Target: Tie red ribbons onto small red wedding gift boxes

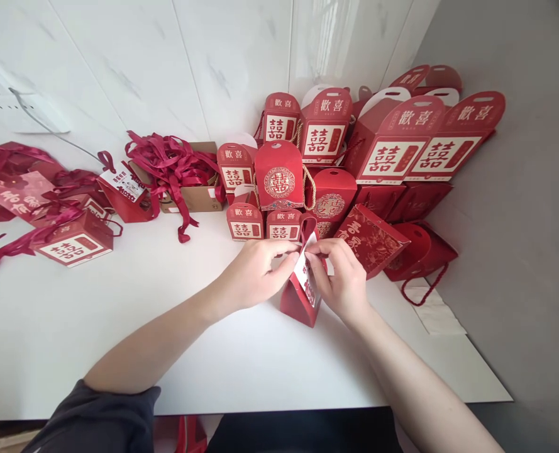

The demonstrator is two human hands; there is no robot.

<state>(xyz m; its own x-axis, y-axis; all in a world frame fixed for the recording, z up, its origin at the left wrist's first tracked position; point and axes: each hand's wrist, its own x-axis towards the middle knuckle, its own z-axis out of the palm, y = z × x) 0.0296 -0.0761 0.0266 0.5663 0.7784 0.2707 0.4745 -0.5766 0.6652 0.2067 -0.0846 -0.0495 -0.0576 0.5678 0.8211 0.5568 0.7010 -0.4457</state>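
A small red triangular gift box (pixel 298 305) with a white printed front stands upright on the white table. A loop of dark red ribbon (pixel 309 225) rises from its top. From the left, my left hand (pixel 267 270) pinches the upper part of the box with thumb and forefinger. My right hand (pixel 339 277) grips the upper right side opposite, its fingertips close to the left ones. The fingers partly cover the box's top, so how the ribbon is fastened there is hidden.
Red gift boxes (pixel 393 157) are stacked behind and to the right, near the grey wall (pixel 519 251). A cardboard box (pixel 197 198) heaped with red ribbons (pixel 166 160) stands at the back. More ribboned boxes (pixel 74 239) lie left. A white paper (pixel 437 308) lies near the right edge.
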